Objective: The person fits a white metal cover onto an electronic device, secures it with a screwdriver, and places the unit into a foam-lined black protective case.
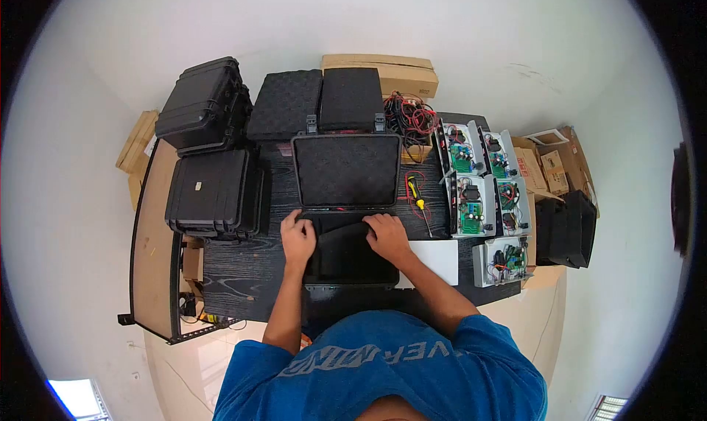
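Observation:
An open black hard case [351,282] lies in front of me, its foam-lined lid [347,172] raised at the back. A dark, smooth panel [346,255] fills the lower half; a slanting edge shows near its top. My left hand [297,240] is closed at the case's left rim, thumb inward and fingers curled over the back left corner. My right hand [387,237] reaches over the right side, its fingers bent down on the panel's upper right part. Its fingertips are partly hidden.
Closed black cases [210,193] are stacked at left. Foam blocks [286,104] and bundled cables [409,119] stand behind. A yellow-black screwdriver [417,193] and a white sheet [438,261] lie at right, beside several open housings with green circuit boards [471,218].

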The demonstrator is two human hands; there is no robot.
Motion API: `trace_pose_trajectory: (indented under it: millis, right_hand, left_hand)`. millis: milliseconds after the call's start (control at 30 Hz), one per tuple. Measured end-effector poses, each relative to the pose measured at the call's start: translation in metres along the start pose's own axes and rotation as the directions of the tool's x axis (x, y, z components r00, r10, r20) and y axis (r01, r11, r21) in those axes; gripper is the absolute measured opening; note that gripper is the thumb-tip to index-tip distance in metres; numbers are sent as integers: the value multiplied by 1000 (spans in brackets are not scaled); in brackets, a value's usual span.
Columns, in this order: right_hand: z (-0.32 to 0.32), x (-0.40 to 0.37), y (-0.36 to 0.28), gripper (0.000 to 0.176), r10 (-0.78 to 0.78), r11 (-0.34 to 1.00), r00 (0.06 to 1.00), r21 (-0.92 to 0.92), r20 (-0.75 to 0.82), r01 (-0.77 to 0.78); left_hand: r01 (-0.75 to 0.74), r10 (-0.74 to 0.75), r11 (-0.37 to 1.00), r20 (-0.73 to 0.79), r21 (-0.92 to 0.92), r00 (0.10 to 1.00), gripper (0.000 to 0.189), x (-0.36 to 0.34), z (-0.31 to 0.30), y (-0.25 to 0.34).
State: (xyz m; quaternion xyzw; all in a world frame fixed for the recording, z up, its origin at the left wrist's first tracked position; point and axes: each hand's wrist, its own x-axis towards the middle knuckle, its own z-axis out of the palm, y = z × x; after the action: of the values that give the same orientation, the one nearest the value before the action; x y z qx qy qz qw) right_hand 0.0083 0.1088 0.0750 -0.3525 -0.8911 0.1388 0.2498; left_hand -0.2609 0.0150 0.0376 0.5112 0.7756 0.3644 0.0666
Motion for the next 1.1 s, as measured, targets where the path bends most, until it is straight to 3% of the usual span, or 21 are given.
trace_pose_trajectory:
  millis: [67,200,333,433,633,733,833,1033,1100]
  right_hand:
    - [1,1,0,36,16,999,1000,-30,-4,-16]
    - [0,6,-2,37,25,996,999,-83,37,-22]
    - [-4,12,-7,38,29,990,993,-143,116,-12]
    - [0,14,-6,39,22,983,989,-186,148,6]
    - [12,10,11,36,-101,973,982,-188,159,131]
    - [15,7,22,34,-128,976,972,-151,195,159]
    - [6,6,23,32,-135,985,985,-88,110,145]
    - [-15,6,27,30,-54,986,986,-147,161,78]
    - [-11,6,29,29,-82,983,986,-150,144,103]
  left_hand:
    - [-80,65,968,-69,-239,995,24,-1,-8,-12]
    - [-333,349,923,51,-195,936,43,5,-50,26]
    - [-236,255,956,94,-175,962,40,7,-39,32]
    - [-338,334,941,212,-22,918,33,12,-34,24]
    - [-262,204,935,244,239,948,27,12,-24,33]
    - [-280,231,943,248,182,941,26,12,-27,44]
    - [-285,221,931,268,227,938,27,11,-24,40]
    - [-316,280,937,221,150,934,29,17,-17,32]
    - [-258,190,933,267,250,945,28,16,-16,34]
